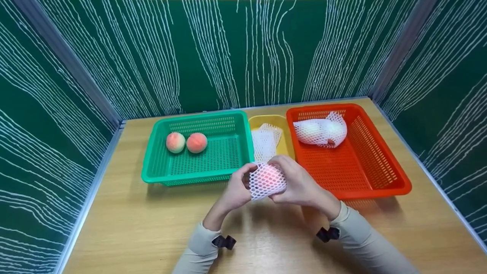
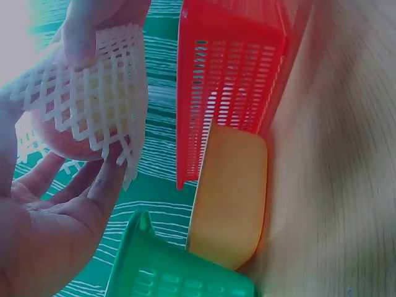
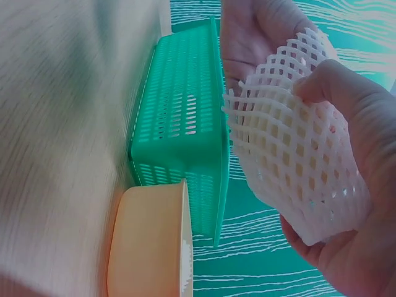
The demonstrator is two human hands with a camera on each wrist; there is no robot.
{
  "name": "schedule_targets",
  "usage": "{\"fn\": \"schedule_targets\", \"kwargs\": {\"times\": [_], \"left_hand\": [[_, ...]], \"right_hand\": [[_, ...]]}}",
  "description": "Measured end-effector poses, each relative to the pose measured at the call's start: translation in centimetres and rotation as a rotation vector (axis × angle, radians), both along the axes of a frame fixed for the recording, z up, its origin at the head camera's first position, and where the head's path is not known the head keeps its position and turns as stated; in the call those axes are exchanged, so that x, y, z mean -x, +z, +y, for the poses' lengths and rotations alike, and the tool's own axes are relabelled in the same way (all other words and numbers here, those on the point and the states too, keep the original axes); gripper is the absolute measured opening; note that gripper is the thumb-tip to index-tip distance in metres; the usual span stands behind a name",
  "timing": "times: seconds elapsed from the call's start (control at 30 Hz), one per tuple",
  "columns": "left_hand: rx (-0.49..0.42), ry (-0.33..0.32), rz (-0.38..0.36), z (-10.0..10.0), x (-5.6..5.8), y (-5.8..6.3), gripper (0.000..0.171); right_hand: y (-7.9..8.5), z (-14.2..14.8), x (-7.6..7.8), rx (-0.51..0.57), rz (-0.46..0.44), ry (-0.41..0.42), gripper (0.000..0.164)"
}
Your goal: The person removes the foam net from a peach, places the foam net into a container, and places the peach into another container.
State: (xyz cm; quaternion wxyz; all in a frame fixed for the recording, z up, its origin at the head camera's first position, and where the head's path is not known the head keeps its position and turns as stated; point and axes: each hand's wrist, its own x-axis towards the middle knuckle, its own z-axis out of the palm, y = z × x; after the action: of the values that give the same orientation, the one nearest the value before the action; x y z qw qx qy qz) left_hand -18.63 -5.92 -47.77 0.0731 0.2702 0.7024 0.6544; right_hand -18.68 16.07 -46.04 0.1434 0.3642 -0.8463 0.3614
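Observation:
Both hands hold a pink peach inside a white foam net sleeve above the table, in front of the baskets. My right hand grips the netted peach from the right, its thumb pressed on the mesh in the right wrist view. On the other side, my left hand holds the sleeve's left end between thumb and fingers. In the left wrist view the peach's lower side shows bare below the net's edge, with the left fingers at that edge.
A green basket at the left contains two peaches. Behind the hands, a yellow bin holds flat foam nets. In the red basket at the right lie netted fruits. Green patterned panels enclose the wooden table.

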Motion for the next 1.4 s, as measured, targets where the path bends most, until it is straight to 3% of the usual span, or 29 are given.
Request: {"fn": "schedule_targets", "kwargs": {"times": [0.2,0.33,0.57,0.77,1.07,1.4], "left_hand": [[0.027,0.038,0.026,-0.3,-1.2,2.1,0.062],[0.026,0.042,0.018,-0.6,-1.4,2.1,0.062],[-0.013,0.022,-0.04,-0.9,-1.5,1.7,0.068],[-0.008,0.007,-0.034,-1.0,-1.4,1.6,0.068],[-0.005,0.003,-0.015,-1.6,-1.3,1.9,0.066],[-0.008,-0.008,-0.014,-2.1,-1.3,2.0,0.067]], "right_hand": [[0.6,0.5,-0.4,-0.01,-0.094,0.028,0.088],[1.3,1.7,-0.8,-0.013,-0.208,0.004,0.09],[1.4,3.6,-0.4,0.102,-0.376,-0.016,0.048],[1.4,3.0,-0.5,0.179,-0.299,-0.033,0.019],[1.1,3.2,-0.3,0.226,-0.231,-0.036,0.014],[0.6,4.1,-0.2,0.238,-0.262,-0.016,0.011]]}}
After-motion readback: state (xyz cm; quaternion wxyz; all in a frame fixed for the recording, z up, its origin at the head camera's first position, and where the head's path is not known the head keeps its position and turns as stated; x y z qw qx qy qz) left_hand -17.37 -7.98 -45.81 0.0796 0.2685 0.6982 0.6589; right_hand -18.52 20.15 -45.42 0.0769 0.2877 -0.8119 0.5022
